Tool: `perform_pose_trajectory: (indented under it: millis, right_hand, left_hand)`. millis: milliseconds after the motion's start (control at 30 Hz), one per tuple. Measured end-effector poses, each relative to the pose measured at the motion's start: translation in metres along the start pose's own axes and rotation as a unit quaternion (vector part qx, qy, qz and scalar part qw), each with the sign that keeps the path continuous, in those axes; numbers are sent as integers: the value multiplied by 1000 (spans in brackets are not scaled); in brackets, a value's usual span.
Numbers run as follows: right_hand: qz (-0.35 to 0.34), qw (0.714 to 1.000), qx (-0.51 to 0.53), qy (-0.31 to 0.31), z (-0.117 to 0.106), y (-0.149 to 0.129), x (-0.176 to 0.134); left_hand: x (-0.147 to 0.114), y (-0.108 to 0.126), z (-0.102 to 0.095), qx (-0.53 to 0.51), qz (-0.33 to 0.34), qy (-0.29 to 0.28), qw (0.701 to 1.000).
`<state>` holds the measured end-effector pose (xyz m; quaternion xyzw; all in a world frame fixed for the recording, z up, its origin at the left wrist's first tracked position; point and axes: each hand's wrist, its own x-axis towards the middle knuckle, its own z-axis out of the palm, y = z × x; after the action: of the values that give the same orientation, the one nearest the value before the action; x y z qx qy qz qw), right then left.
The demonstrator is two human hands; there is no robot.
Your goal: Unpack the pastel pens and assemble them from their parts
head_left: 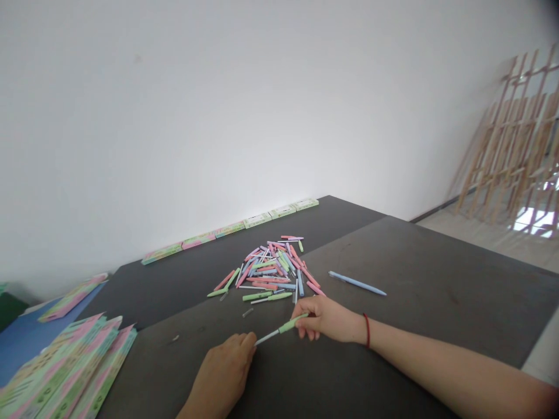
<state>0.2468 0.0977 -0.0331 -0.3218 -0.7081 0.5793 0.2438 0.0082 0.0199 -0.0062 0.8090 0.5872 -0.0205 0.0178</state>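
Boxes (257, 220) — flat, pastel-printed, contents hidden. My right hand (319, 319) pinches slim green plastic barrel (288, 325); left hand (227, 368) — can't tell grip.

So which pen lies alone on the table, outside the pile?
The blue pen, right of the pile: a green one is in the right hand, other coloured pieces are heaped together.

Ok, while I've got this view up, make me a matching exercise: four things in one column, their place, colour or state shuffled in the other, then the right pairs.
Things
1. right hand
2. blue pen
3. row of flat boxes
4. wristband

Place, colour or state
A. lined up along the wall
B. red
C. gripping a green pen part
D. lying apart, to the right of the pile of pen parts

Pairs: 1-C, 2-D, 3-A, 4-B
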Motion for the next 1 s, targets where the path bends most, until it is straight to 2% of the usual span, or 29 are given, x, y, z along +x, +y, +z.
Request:
perform_pose_trajectory:
  millis: [400, 633, 1000]
  right_hand:
    - [0, 999, 6, -35, -3, 0, 0]
    - [2, 999, 13, -49, -3, 5, 1]
    - [-9, 999, -28, -42, -4, 0, -1]
  left_hand:
    - [1, -4, 4, 38, 25, 16, 999]
    - [1, -2, 2, 54, 29, 2, 998]
    - [0, -6, 6, 55, 32, 46, 997]
